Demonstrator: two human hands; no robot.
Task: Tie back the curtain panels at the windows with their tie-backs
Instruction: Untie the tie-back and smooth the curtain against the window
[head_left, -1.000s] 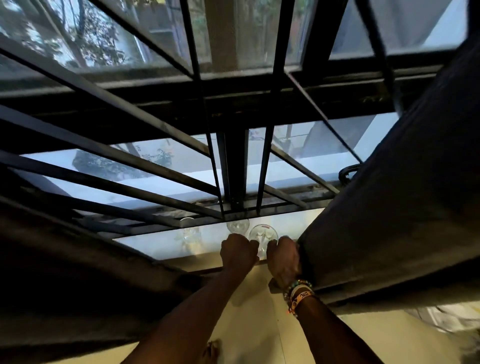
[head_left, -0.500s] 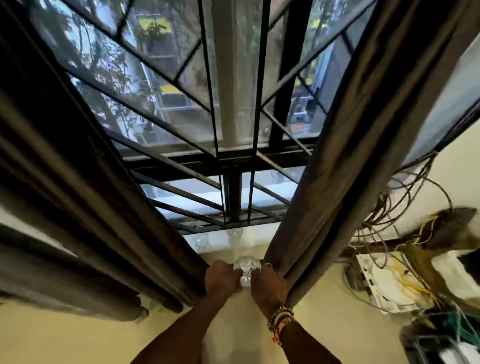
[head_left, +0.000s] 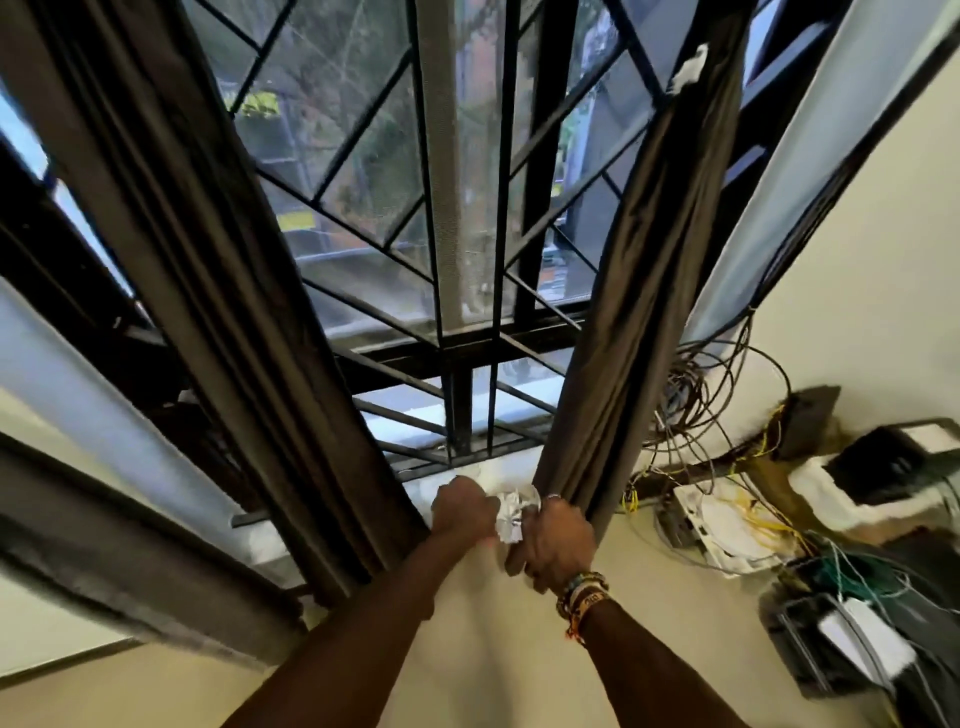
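Hands low centre: left hand and right hand curl around a pale glinting object between them. Right curtain panel touches the right hand, running toward upper right; left curtain panel flanks the left.

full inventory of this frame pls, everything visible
left curtain: 1, dark brown, left of the window's middle
right curtain: 1, dark brown, right of it
bars: many, black, across the window
cables: tangle, count unclear, grey and yellow, wall at right
box: 1, white, below the cables
clear thing: 1, glassy, between the hands; kind unclear
bracelets: several, multicoloured, right wrist
left hand: curled, grips the clear thing
right hand: curled, grips it beside the right curtain
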